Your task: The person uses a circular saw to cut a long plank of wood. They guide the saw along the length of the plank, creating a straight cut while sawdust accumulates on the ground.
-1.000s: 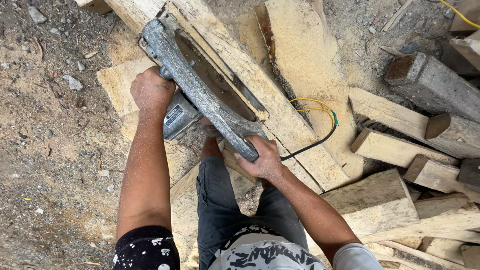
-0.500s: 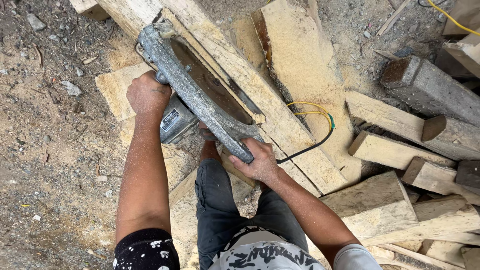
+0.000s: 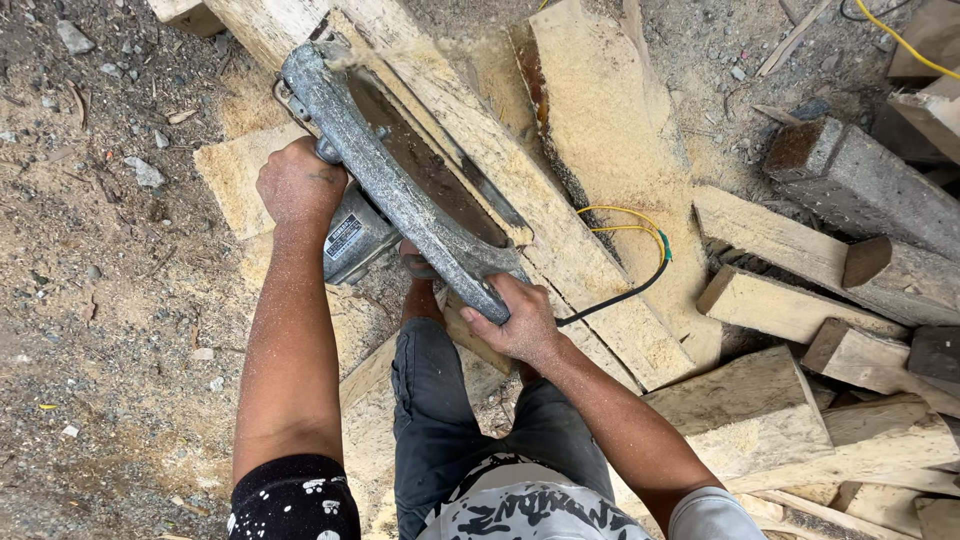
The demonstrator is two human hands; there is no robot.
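At the far left lay bare ground (image 3: 90,300) strewn with small stones and sawdust. Next came the left hand (image 3: 298,183), closed in a fist around a side handle of the circular saw (image 3: 400,180); the handle itself was hidden inside the fist. Just right of that hand sat the saw's grey motor housing (image 3: 358,240), and on its side facing the camera was a small dark rectangular label (image 3: 343,238) with pale print too small to make out. The saw's long grey cast guard ran diagonally from upper left to lower right, lying along a pale wooden beam (image 3: 560,250) that was dusted with sawdust. The saw thus sat between the two hands, the left at its middle and the right at its near end. The right hand (image 3: 518,318) was wrapped around the lower end of the guard, fingers curled over it and thumb on top. Below the saw, the person's dark trouser leg (image 3: 440,410) showed between the forearms. To the right of the right hand, a yellow and black cable (image 3: 640,250) looped over the beam. Farther right lay a heap of rough-cut timber blocks (image 3: 790,300), some pale and some grey, and another yellow cable (image 3: 905,42) crossed the top right corner.
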